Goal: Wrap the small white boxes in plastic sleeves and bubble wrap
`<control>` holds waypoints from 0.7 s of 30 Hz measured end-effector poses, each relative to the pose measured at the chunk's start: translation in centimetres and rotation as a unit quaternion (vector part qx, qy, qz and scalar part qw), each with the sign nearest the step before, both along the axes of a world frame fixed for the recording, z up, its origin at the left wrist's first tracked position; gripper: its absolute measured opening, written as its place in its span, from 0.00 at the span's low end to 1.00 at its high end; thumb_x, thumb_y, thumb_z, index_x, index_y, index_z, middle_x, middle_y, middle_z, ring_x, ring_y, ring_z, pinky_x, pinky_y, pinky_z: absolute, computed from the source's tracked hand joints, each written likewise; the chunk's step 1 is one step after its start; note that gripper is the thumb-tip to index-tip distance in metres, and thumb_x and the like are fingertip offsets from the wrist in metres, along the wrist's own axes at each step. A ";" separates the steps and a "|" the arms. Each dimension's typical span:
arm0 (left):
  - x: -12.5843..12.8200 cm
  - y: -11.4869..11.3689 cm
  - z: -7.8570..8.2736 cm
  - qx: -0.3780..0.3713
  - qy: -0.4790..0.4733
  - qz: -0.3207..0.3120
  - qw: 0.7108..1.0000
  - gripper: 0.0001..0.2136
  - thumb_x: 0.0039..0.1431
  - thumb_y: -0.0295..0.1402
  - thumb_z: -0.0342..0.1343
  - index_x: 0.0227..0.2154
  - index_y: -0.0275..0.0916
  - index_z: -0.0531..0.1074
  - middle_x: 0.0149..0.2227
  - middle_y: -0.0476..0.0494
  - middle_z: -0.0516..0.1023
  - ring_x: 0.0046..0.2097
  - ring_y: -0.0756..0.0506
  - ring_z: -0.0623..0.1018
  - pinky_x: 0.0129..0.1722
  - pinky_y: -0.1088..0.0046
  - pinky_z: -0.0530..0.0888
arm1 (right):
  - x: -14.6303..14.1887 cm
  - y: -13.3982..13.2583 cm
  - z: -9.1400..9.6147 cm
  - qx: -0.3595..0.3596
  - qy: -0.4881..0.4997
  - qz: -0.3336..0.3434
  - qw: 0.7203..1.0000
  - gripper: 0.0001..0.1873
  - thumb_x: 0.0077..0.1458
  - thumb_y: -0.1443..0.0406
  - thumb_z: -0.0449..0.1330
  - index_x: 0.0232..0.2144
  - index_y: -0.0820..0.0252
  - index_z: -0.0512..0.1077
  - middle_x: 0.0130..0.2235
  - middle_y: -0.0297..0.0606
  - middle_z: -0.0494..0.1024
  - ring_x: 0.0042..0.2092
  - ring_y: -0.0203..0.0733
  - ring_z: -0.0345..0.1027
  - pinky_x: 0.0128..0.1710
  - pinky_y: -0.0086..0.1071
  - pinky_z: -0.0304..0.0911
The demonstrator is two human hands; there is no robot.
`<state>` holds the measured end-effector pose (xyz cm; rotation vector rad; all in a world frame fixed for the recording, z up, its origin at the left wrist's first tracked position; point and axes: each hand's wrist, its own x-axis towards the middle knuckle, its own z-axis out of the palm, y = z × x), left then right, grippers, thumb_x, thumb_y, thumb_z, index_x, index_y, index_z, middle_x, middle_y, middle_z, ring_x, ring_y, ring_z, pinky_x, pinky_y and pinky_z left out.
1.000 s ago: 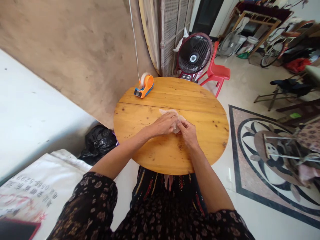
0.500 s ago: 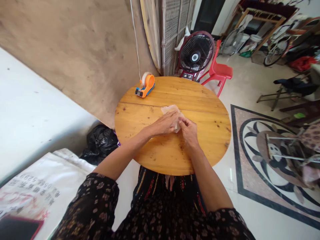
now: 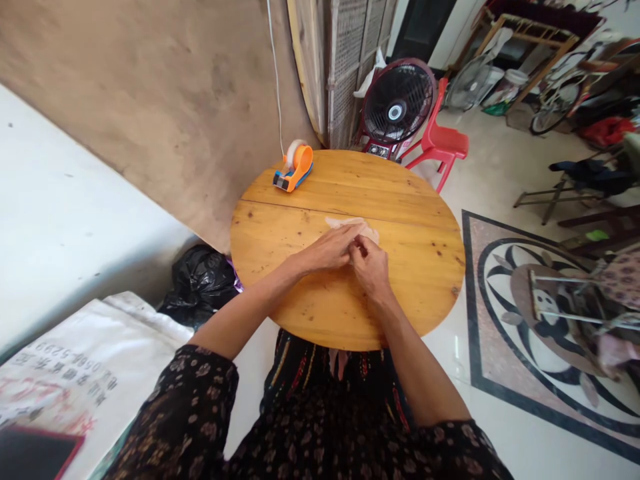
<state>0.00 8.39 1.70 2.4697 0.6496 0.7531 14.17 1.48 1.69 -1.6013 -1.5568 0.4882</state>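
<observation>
Sheet (image 3: 371, 233) (pale) under left hand (image 3: 334, 248)

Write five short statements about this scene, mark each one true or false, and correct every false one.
1. The left hand and the right hand are close together over the wooden table. True.
2. The tape dispenser is in the right hand. False: it stands near the far edge of the table, apart from both hands.
3. A thin pale sheet is at the hands, partly hidden by them. True.
4. The wooden table has square corners. False: its edge is rounded.
5. In the picture, the red chair is to the right of the large black fan. True.
</observation>
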 end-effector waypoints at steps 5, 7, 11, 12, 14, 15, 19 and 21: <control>-0.4 -0.5 -1.7 0.024 -0.029 0.031 0.999 0.30 0.54 0.22 0.51 0.62 0.38 0.60 0.63 0.32 0.69 0.65 0.38 0.69 0.64 0.51 0.69 | 0.6 -0.6 0.4 0.003 -0.022 0.040 0.999 0.19 0.58 0.65 0.49 0.44 0.58 0.78 0.43 0.45 0.84 0.44 0.50 0.77 0.48 0.43 0.70; -0.5 -0.8 -2.5 0.034 -0.050 0.044 0.997 0.30 0.54 0.22 0.51 0.62 0.39 0.59 0.61 0.33 0.70 0.63 0.39 0.71 0.63 0.51 0.69 | 0.9 -0.4 0.4 0.010 -0.025 0.058 0.998 0.20 0.57 0.66 0.49 0.45 0.58 0.78 0.44 0.44 0.84 0.45 0.50 0.77 0.49 0.44 0.69; -0.5 -1.6 -3.3 0.057 -0.122 0.086 0.987 0.24 0.60 0.26 0.52 0.60 0.37 0.62 0.59 0.32 0.71 0.62 0.39 0.71 0.62 0.53 0.71 | 1.3 0.3 0.4 0.005 -0.033 0.077 0.997 0.18 0.54 0.67 0.53 0.44 0.56 0.78 0.41 0.41 0.84 0.39 0.47 0.76 0.45 0.42 0.70; -0.5 -1.9 -3.4 0.061 -0.134 0.093 0.985 0.23 0.61 0.26 0.52 0.60 0.37 0.62 0.58 0.32 0.71 0.61 0.40 0.71 0.62 0.53 0.71 | 1.3 0.4 0.4 0.001 -0.039 0.081 0.996 0.18 0.53 0.68 0.53 0.44 0.57 0.78 0.41 0.41 0.84 0.37 0.46 0.75 0.43 0.41 0.69; -0.4 -2.3 -3.3 0.073 -0.151 0.101 0.981 0.23 0.60 0.24 0.52 0.59 0.37 0.63 0.57 0.32 0.71 0.60 0.40 0.71 0.62 0.55 0.71 | 1.4 0.5 0.4 -0.006 -0.049 0.089 0.995 0.18 0.52 0.69 0.53 0.42 0.59 0.77 0.40 0.42 0.83 0.34 0.44 0.72 0.41 0.40 0.68; -0.3 -2.5 -3.3 0.081 -0.156 0.104 0.979 0.23 0.60 0.24 0.51 0.59 0.37 0.63 0.57 0.32 0.71 0.60 0.40 0.71 0.61 0.56 0.71 | 1.4 0.6 0.4 -0.008 -0.051 0.091 0.994 0.17 0.51 0.69 0.53 0.42 0.60 0.77 0.40 0.42 0.83 0.34 0.44 0.71 0.41 0.40 0.68; -0.2 -2.9 -3.2 0.110 -0.166 0.128 0.972 0.22 0.59 0.23 0.53 0.56 0.38 0.65 0.54 0.34 0.73 0.57 0.40 0.72 0.58 0.57 0.72 | 1.5 0.5 0.1 -0.003 -0.042 0.096 0.995 0.20 0.52 0.68 0.54 0.47 0.60 0.75 0.42 0.43 0.82 0.36 0.44 0.71 0.44 0.41 0.68; -0.2 -3.1 -3.2 0.099 -0.172 0.146 0.969 0.21 0.57 0.24 0.54 0.54 0.39 0.66 0.50 0.36 0.74 0.54 0.40 0.73 0.55 0.57 0.73 | 1.5 0.4 -0.1 -0.004 -0.037 0.092 0.995 0.24 0.52 0.68 0.54 0.52 0.59 0.74 0.44 0.43 0.81 0.38 0.44 0.71 0.46 0.42 0.68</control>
